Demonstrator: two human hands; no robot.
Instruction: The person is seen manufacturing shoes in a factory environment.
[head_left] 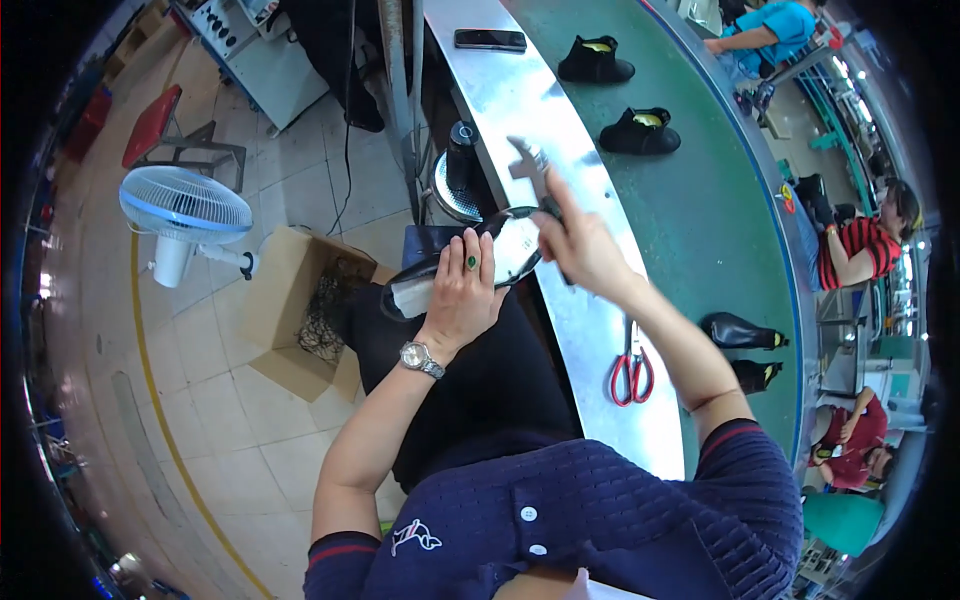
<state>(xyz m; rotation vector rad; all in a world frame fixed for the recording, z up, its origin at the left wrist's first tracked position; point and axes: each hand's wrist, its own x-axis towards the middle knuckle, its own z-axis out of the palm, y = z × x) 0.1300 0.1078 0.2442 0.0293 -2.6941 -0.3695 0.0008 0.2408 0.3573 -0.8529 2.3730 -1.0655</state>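
Observation:
My left hand [462, 290] grips a black shoe [470, 262] turned sole-up, its pale sole facing me, held over my lap beside the metal bench edge. A green ring and a wristwatch are on that hand and arm. My right hand [580, 245] holds a metal pincer-like tool [530, 170], raised and blurred, just above the shoe's toe end.
Red-handled scissors [632, 368] lie on the steel bench [520, 110]. Black shoes [640, 132] ride the green conveyor belt [700, 210]. A phone [490, 39] rests further up. A fan [185, 210] and cardboard box [300, 310] stand on the floor at left. Other people sit across the belt.

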